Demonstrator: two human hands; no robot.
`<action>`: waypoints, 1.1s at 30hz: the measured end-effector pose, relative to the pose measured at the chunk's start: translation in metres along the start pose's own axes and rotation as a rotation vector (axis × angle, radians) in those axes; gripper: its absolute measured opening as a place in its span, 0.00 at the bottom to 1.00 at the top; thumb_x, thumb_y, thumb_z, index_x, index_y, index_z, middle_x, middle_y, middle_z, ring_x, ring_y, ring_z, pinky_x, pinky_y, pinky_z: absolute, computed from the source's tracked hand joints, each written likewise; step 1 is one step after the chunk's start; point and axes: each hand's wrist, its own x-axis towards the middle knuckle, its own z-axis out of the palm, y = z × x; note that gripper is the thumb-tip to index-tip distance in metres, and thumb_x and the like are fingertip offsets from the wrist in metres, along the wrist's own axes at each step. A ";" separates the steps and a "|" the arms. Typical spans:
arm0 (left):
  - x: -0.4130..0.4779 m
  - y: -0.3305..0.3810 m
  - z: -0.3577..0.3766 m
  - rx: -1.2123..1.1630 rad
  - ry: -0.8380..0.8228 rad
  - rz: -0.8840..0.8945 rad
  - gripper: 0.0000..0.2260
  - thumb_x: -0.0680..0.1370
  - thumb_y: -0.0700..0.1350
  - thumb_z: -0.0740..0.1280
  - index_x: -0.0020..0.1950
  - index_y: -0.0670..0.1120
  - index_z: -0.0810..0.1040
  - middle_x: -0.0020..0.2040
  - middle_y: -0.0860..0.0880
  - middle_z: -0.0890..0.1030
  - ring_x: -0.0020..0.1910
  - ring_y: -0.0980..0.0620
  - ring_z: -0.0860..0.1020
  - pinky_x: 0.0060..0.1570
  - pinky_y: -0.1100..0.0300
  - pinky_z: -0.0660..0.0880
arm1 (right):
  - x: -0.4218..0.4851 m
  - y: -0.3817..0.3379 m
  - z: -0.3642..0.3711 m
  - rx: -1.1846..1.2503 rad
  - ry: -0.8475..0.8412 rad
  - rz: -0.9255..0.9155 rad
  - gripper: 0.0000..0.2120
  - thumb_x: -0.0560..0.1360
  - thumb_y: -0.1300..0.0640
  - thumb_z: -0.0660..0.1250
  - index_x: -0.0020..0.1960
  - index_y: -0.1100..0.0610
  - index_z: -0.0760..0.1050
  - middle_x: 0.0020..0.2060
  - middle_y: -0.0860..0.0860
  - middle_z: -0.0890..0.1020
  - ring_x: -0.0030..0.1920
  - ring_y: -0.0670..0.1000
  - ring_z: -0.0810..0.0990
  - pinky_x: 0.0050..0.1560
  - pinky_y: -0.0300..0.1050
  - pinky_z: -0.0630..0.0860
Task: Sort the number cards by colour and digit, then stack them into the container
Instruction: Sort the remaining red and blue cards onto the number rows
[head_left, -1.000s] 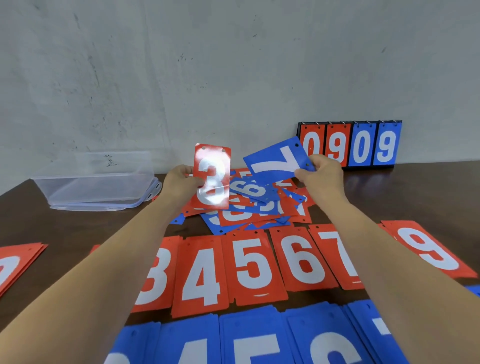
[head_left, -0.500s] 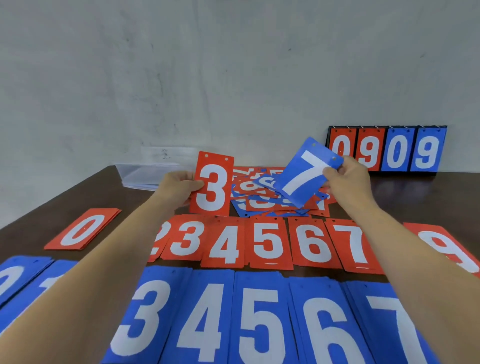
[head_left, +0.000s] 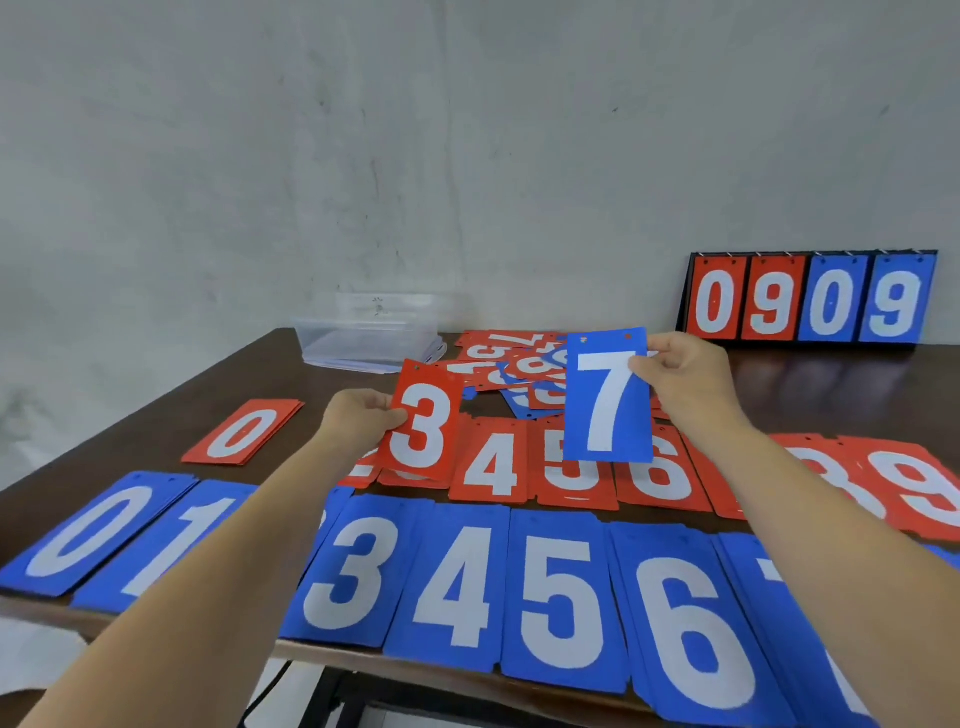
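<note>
Both cards have dropped from over the unsorted heap (head_left: 519, 369) toward the sorted rows. Left grip (head_left: 358, 421) pinches the red 3 card (head_left: 423, 421) by its left edge, just above the red 3 pile (head_left: 413, 480), so that drop looks imminent. Right grip (head_left: 685, 379) pinches the blue 7 card (head_left: 608, 400) upright over the red 5 and 6 piles. Its blue 7 pile (head_left: 769, 597) lies at the near right edge of the surface (head_left: 831, 384), partly under the right forearm, which probably must shift. Clear container (head_left: 369, 332) waits far left, scoreboard stand (head_left: 810, 299) far right.
</note>
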 end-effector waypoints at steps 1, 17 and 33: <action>0.003 -0.001 0.001 0.037 -0.008 0.008 0.03 0.76 0.45 0.71 0.48 0.47 0.79 0.49 0.47 0.83 0.46 0.48 0.82 0.47 0.55 0.80 | -0.002 0.000 0.001 0.007 0.005 0.014 0.09 0.78 0.59 0.66 0.58 0.60 0.75 0.50 0.52 0.81 0.49 0.48 0.80 0.37 0.39 0.75; 0.017 -0.019 0.021 0.716 0.013 0.139 0.11 0.76 0.50 0.69 0.51 0.43 0.77 0.46 0.46 0.79 0.45 0.47 0.79 0.41 0.54 0.79 | -0.024 -0.001 -0.003 -0.104 0.099 0.097 0.13 0.77 0.56 0.68 0.60 0.59 0.74 0.53 0.53 0.82 0.53 0.50 0.82 0.43 0.41 0.79; -0.010 0.003 0.046 0.648 -0.022 0.366 0.23 0.75 0.46 0.69 0.70 0.47 0.72 0.65 0.42 0.74 0.62 0.40 0.73 0.56 0.45 0.76 | -0.103 -0.007 -0.069 -0.090 0.211 0.240 0.09 0.77 0.60 0.68 0.56 0.59 0.77 0.47 0.51 0.82 0.46 0.48 0.82 0.38 0.37 0.78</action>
